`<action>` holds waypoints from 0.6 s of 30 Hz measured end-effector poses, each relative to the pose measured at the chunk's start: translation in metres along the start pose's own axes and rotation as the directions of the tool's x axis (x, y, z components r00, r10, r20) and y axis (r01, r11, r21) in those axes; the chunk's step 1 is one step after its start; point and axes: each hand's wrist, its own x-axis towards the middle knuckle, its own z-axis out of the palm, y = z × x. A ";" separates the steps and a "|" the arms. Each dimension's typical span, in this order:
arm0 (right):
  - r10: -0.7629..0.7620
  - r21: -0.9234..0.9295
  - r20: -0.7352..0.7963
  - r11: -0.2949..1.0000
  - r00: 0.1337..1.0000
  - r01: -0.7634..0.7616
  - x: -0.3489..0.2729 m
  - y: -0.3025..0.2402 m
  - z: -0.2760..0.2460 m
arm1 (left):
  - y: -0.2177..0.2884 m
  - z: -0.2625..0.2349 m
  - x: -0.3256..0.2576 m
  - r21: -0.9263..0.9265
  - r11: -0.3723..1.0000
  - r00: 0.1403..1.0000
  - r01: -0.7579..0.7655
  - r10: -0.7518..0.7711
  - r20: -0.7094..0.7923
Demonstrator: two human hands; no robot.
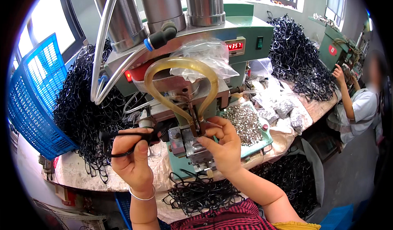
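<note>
The left hand [135,158] grips a black frame [157,132] between thumb and fingers; one end loops out to the left of that hand, while the other points inward, toward the right hand [223,144]. The frame sits at the left fingertips, apart from the right hand. The right hand's fingers are bent, thumb and forefinger close together at a metal block [195,145] between the hands; I cannot tell whether they pinch anything small. A yellowish hose [213,82] arches just beyond both hands. Right of the right hand is a tray [267,139] of small metal bits [245,123]. A heap of black frames [84,107] lies left of the left hand, and another pile [200,195] lies between the forearms.
</note>
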 end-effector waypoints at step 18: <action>-0.402 -0.969 0.036 0.209 0.915 0.130 0.014 0.036 -0.151 | 0.010 0.017 -0.033 0.254 0.901 0.733 -0.353 0.097 0.674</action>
